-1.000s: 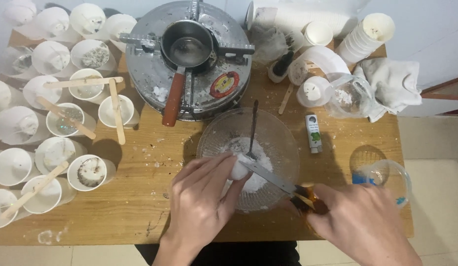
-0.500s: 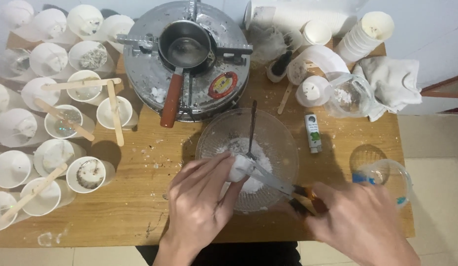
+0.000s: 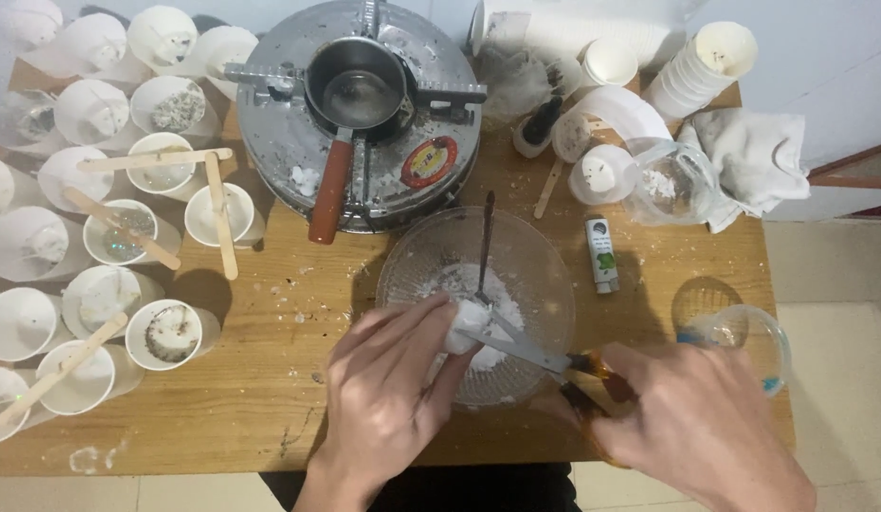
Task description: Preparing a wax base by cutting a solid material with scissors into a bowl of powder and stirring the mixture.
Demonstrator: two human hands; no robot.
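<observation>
Here a small white lump (image 3: 467,322) sits over the near-left part of a clear glass bowl (image 3: 544,275), pinched between the fingertips of the left hand (image 3: 388,389), whose grip is closed around it from the left and below. The blades of a pair of scissors (image 3: 526,351) meet the lump on its right side, running down and to the right to orange handles. The right hand (image 3: 696,427) has its grip clenched through those handles, just off the bowl's near-right rim. White powdery crumbs lie in the bowl beneath the lump, and a dark spoon (image 3: 485,248) leans in from the far rim. The bowl stands on a wooden desk (image 3: 270,379). Just behind it is a round metal stove (image 3: 270,142) carrying a small pot (image 3: 357,95) with a reddish-brown handle. To the left stand many white paper cups (image 3: 165,332), some with wooden sticks laid across them. To the right lie a small green-and-white tube (image 3: 601,254) and a clear plastic cup (image 3: 744,332).
</observation>
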